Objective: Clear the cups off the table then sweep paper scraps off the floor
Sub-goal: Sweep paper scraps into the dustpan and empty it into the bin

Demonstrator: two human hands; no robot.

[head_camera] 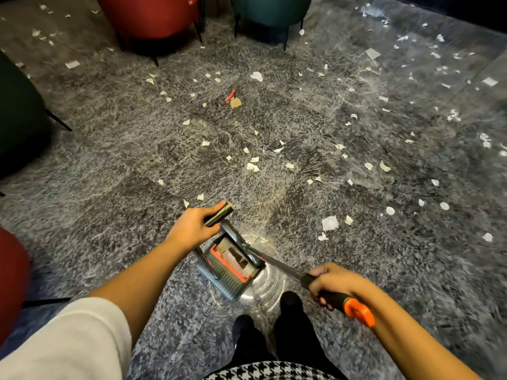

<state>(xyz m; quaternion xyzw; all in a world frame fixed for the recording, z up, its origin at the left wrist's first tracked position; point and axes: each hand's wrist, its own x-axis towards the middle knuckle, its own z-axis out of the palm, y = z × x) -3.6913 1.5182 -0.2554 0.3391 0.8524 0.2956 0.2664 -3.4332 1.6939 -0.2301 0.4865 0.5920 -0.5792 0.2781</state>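
Head view shows your left hand (196,229) gripping the dustpan (233,272), right hand (329,283) gripping the broom (337,298); scraps (252,166) lie ahead, denser rightward.

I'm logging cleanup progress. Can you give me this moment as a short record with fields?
left hand: grips the dustpan handle
right hand: grips the broom handle
paper scraps: scattered all over the floor
seating: red chair and teal chair at the far side
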